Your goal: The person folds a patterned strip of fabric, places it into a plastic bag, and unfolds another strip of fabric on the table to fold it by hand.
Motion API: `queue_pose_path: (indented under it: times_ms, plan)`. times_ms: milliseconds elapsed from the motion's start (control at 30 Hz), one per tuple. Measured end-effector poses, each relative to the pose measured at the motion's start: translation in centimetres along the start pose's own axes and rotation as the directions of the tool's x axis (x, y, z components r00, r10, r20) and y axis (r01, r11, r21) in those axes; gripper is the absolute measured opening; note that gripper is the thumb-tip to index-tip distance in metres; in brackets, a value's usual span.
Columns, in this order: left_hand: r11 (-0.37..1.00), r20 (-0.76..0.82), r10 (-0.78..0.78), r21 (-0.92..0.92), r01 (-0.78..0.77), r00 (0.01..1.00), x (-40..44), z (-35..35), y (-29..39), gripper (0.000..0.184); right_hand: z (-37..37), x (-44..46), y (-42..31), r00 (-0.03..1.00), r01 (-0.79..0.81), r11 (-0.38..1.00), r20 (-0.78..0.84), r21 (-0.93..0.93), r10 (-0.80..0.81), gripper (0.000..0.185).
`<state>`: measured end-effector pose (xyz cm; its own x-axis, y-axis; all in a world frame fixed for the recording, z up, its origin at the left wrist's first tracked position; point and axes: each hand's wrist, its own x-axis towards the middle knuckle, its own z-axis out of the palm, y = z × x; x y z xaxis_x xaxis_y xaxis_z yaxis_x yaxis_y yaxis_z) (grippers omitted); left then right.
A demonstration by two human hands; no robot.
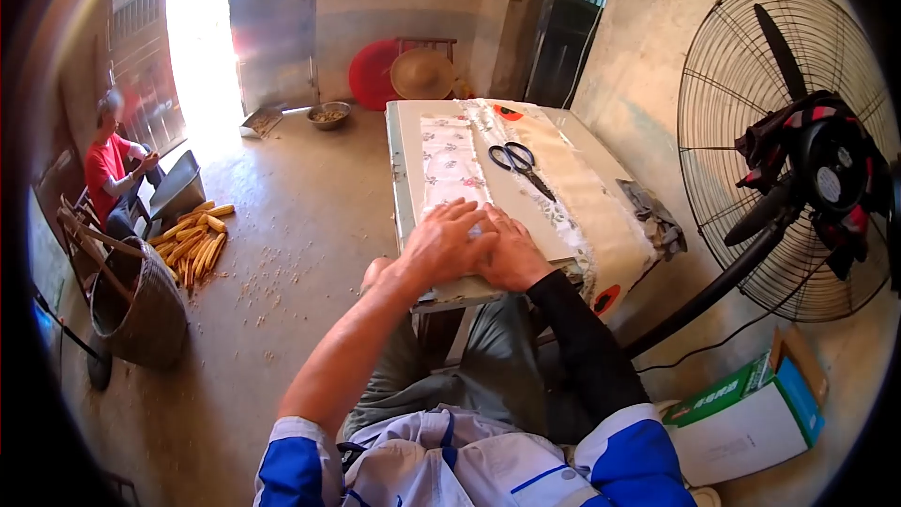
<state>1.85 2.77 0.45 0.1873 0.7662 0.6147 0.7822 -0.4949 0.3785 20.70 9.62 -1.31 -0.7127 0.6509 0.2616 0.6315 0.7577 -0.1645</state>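
A strip of white cloth with a floral print [456,155] lies lengthwise on the table. My left hand [447,242] rests flat on its near end, fingers stretched forward. Right beside it, my right hand [512,250] presses down with its fingers extended, their tips close to the left hand's. The two hands touch or overlap slightly, and the cloth beneath them is hidden. Scissors with dark blue handles [522,167] lie beyond my right hand, blades pointing toward the near right. Neither hand is on them.
A cream cloth runner [563,174] covers the table's [402,145] right part, with a grey rag [652,216] at the edge. A large fan [798,150] stands right, above an opened carton [751,422]. At left, a seated person [113,164] is near corn cobs [195,242] and a basket [141,319].
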Motion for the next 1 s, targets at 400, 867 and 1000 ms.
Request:
queue_pose_path:
  times_ms: [400,867,1000]
  plan:
    - [0.980,0.168,-0.187,0.093,0.174,0.968,-1.9,-1.3,-2.3,0.087,0.4,0.1,-0.1,0.994,0.034,0.999,-0.106,-0.013,-0.036,0.100]
    - [0.982,0.191,-0.102,0.178,0.067,0.976,-5.7,-3.6,1.1,0.087,-2.7,-5.4,-1.7,0.956,0.225,0.974,-0.199,0.014,-0.218,0.069]
    - [0.992,0.151,-0.077,0.111,0.061,0.985,-6.3,-4.0,1.1,0.076,-2.8,-5.9,-0.9,0.941,0.272,0.962,-0.220,0.035,-0.258,0.059]
